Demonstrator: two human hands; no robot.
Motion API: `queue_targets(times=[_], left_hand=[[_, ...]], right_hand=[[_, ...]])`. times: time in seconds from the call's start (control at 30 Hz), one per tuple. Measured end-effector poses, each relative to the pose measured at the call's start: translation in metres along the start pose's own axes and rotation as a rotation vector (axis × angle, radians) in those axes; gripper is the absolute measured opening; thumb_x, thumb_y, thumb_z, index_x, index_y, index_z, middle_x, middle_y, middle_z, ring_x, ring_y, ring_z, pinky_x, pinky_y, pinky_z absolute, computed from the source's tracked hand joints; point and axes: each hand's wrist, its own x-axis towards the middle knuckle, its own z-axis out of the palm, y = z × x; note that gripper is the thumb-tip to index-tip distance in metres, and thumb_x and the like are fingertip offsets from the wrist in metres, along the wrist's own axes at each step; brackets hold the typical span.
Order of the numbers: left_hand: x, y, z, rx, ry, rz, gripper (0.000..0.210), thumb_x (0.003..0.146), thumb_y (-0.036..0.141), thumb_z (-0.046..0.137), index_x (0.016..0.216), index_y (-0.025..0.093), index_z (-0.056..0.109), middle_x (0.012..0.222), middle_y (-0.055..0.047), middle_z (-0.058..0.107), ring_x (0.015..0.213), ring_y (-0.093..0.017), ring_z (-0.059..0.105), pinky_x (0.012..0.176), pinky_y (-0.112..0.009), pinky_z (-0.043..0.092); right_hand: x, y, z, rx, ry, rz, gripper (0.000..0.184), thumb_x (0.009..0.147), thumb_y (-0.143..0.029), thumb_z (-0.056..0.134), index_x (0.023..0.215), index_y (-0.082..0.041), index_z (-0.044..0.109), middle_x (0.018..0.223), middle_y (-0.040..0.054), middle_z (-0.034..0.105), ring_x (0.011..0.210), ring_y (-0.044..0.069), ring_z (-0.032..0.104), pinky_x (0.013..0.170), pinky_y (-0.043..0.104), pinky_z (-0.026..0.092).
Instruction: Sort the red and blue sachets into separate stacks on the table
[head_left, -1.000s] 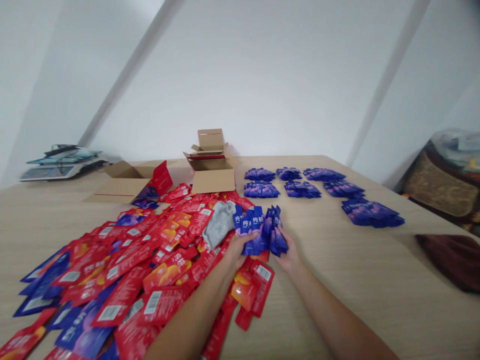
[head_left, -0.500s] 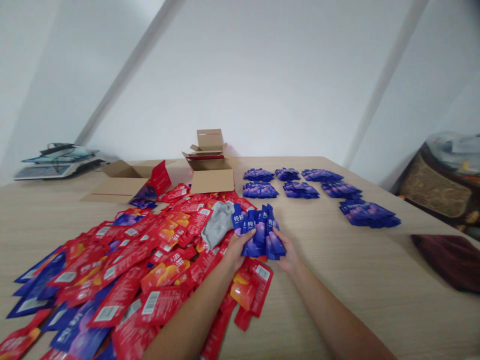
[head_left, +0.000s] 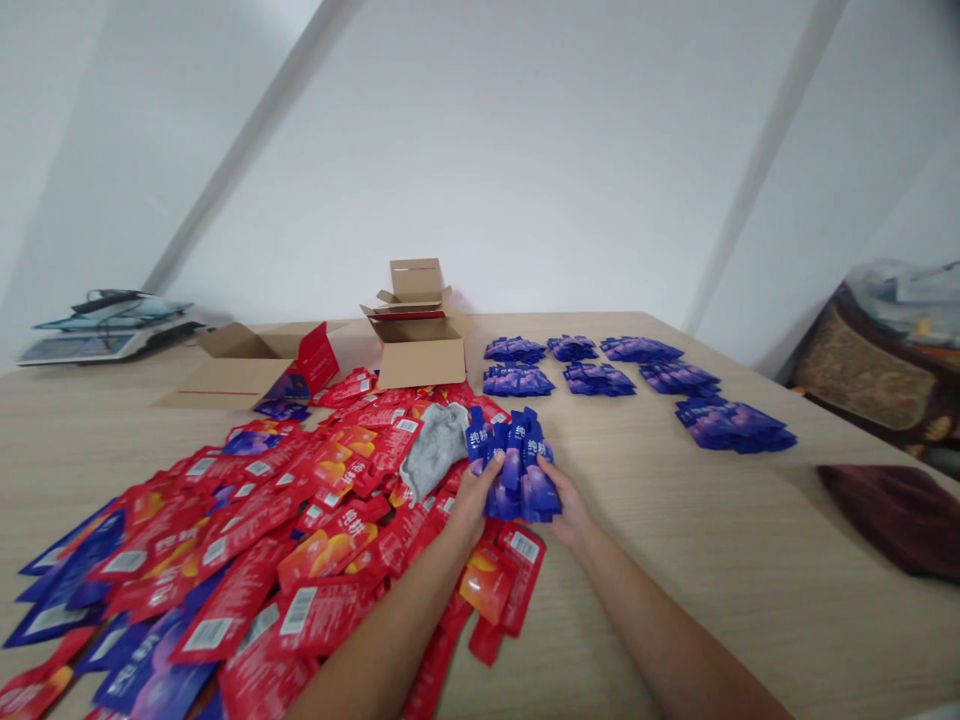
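A fanned bundle of blue pouches (head_left: pixel 514 470) is held up between both hands, several overlapping with white lettering facing me. My left hand (head_left: pixel 474 500) grips the bundle's left side, thumb on the front. On its right side my right hand (head_left: pixel 571 510) is closed, thumb also on the front; the fingers behind are hidden. Beneath and to the left spreads a big heap of red pouches (head_left: pixel 322 540), with some blue pouches (head_left: pixel 150 660) mixed in. A grey cloth (head_left: pixel 433 450) lies on the heap, just left of the bundle.
Several stacks of blue pouches (head_left: pixel 517 380) lie at the back right of the table (head_left: pixel 675 580). Open cardboard boxes (head_left: pixel 422 362) stand behind the heap, another box (head_left: pixel 225 380) further left. A scale (head_left: pixel 97 345) is at far left, a dark red cloth (head_left: pixel 892 515) at right.
The pouches in my hands have been squeezed closer together into a narrower fan. My right hand has shifted slightly inward. The view has turned a little; the heap and stacks look unchanged.
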Motion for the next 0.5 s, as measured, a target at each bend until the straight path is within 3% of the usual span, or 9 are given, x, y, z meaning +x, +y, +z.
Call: queue_targets(times=[0.1, 0.23, 0.4, 0.5], left_hand=[[-0.002, -0.001, 0.004, 0.098, -0.076, 0.056, 0.049, 0.065, 0.031, 0.078, 0.108, 0.015, 0.063, 0.102, -0.010, 0.071, 0.095, -0.024, 0.066, 0.085, -0.033, 0.050], [-0.004, -0.002, 0.007, 0.258, -0.016, 0.214, 0.053, 0.062, 0.023, 0.079, 0.112, 0.018, 0.060, 0.103, -0.008, 0.069, 0.095, -0.023, 0.064, 0.088, -0.033, 0.048], [-0.006, 0.007, 0.025, 0.448, -0.094, 0.384, 0.055, 0.067, 0.023, 0.074, 0.118, 0.020, 0.054, 0.111, -0.006, 0.065, 0.100, -0.022, 0.060, 0.091, -0.031, 0.045], [-0.007, 0.012, 0.044, 0.567, -0.189, 0.431, 0.054, 0.077, 0.027, 0.065, 0.127, 0.021, 0.047, 0.112, -0.004, 0.063, 0.103, -0.020, 0.058, 0.094, -0.034, 0.044]], right_hand=[[0.001, 0.006, 0.001, -0.056, 0.030, -0.085, 0.041, 0.072, -0.029, 0.074, 0.111, -0.020, 0.062, 0.095, 0.0027, 0.074, 0.078, 0.018, 0.071, 0.071, 0.029, 0.057], [-0.002, 0.004, 0.003, -0.150, 0.102, -0.174, 0.047, 0.067, -0.030, 0.078, 0.111, -0.022, 0.061, 0.096, 0.0008, 0.074, 0.082, 0.017, 0.070, 0.073, 0.026, 0.056], [-0.009, -0.022, 0.006, -0.344, 0.048, -0.222, 0.048, 0.059, -0.034, 0.082, 0.101, -0.018, 0.063, 0.087, 0.0035, 0.074, 0.074, 0.021, 0.070, 0.069, 0.031, 0.056], [-0.012, -0.045, 0.003, -0.519, 0.083, -0.356, 0.049, 0.060, -0.044, 0.079, 0.098, -0.018, 0.062, 0.085, 0.0044, 0.073, 0.072, 0.022, 0.069, 0.068, 0.034, 0.056]])
